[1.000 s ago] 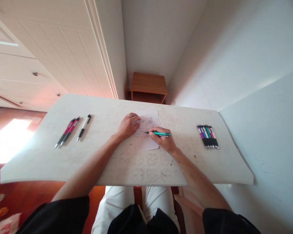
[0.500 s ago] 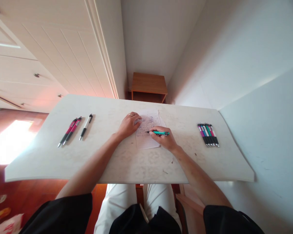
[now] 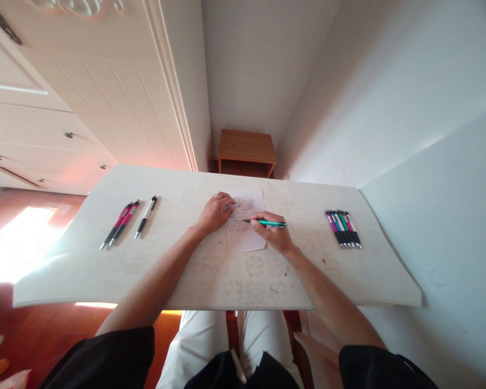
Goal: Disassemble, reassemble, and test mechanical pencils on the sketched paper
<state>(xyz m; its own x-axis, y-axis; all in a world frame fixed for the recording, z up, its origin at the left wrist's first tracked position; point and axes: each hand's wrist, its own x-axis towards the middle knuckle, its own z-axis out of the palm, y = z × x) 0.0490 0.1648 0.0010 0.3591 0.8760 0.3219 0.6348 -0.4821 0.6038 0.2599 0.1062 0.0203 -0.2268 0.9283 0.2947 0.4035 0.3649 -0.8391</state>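
A sheet of lined paper [image 3: 249,243], its upper part covered in dark scribbles, lies on the white table [image 3: 227,281]. My left hand [image 3: 215,212], with a ring on one finger, rests on the paper's left edge; its fingers lie over the sheet and grip nothing. Between the fingers of my right hand [image 3: 273,232] is a green pen [image 3: 270,222], held in a writing grip. The pen's dark tip points left, at the scribbled area; whether it touches the paper I cannot tell.
Two pink pens [image 3: 120,224] and a white-and-black pen [image 3: 146,217] lie on the left of the table. A row of several pens [image 3: 343,229] lies on the right. A wooden stand [image 3: 247,146] is beyond the far edge, with a wall [image 3: 441,178] at right.
The view has tilted slightly, so the table sits lower in it. My right hand and the green pen have shifted a little to the right over the paper. My left hand stays on the sheet.
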